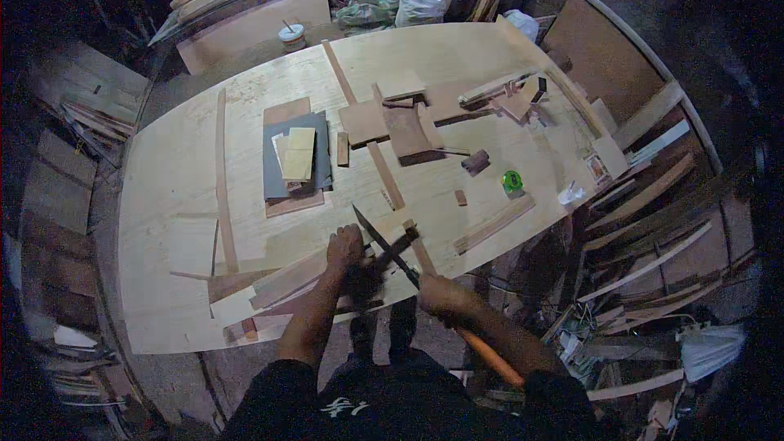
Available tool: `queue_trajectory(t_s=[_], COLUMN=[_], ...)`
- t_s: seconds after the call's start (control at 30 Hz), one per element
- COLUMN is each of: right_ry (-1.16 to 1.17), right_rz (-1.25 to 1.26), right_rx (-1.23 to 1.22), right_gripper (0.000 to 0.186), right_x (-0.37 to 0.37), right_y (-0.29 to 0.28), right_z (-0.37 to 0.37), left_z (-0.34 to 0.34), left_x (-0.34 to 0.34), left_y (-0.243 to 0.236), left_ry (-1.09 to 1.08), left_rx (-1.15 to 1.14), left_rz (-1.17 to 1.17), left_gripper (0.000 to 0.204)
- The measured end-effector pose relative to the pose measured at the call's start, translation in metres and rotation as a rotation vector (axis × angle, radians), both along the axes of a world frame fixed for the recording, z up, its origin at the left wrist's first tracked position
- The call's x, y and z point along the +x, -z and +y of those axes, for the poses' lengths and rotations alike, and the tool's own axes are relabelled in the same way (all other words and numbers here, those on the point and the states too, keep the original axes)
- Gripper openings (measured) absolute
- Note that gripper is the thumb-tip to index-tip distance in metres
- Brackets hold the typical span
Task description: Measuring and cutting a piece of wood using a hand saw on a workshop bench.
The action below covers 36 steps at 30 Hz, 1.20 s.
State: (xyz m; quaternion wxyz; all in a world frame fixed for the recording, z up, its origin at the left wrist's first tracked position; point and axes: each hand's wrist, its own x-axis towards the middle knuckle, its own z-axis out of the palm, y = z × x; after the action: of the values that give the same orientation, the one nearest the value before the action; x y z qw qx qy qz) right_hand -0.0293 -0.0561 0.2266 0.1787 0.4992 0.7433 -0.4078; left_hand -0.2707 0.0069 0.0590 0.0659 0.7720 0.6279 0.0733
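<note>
Near the front edge of the worktable (pixel 163 261), my right hand (pixel 447 298) is closed round a long tool (pixel 395 255). Its dark, narrow blade tapers to a point toward the far left, and an orange handle (pixel 490 357) reaches back under my forearm. Whether the blade is a saw or a file I cannot tell. My left hand (pixel 345 247) is closed just left of the blade, on a dark brown wooden piece (pixel 402 238) that crosses it. The fingertips are partly hidden. Light boards (pixel 298 279) lie under and beside my left wrist.
Sanding sheets (pixel 300 153) lie stacked on a grey sheet. Wooden blocks (pixel 412 131) lie mid-table, with a green tape measure (pixel 512 182) and a wooden strip (pixel 494 224) to the right. Timber offcuts (pixel 653 253) crowd the right side. A white bucket (pixel 291 37) stands beyond the far edge.
</note>
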Motion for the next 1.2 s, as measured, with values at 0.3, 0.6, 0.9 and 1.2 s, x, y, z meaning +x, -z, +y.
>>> queue_trajectory(t_s=[0.3,0.6,0.9,1.2], right_ry=[-0.361,-0.101,-0.028,-0.235], right_rz=[0.124,0.054,0.150,0.151], right_rx=[0.228,0.012,-0.171,0.040], right_gripper=[0.018,0.029,0.031,0.028], right_x=[0.011,0.014,0.009,0.004], right_y=[0.106,-0.020,-0.009,0.008], right_z=[-0.015,-0.035,-0.031,-0.026], left_z=[-0.005,-0.021,-0.033,-0.029], left_x=[0.003,0.016,0.020,0.009], left_y=[0.026,0.010,0.019,0.027], left_ry=[-0.023,0.036,-0.008,-0.024], left_rx=[0.067,0.030,-0.028,0.114], left_rz=[-0.070,0.000,0.036,-0.055], left_gripper=[0.025,0.031,0.039,0.021])
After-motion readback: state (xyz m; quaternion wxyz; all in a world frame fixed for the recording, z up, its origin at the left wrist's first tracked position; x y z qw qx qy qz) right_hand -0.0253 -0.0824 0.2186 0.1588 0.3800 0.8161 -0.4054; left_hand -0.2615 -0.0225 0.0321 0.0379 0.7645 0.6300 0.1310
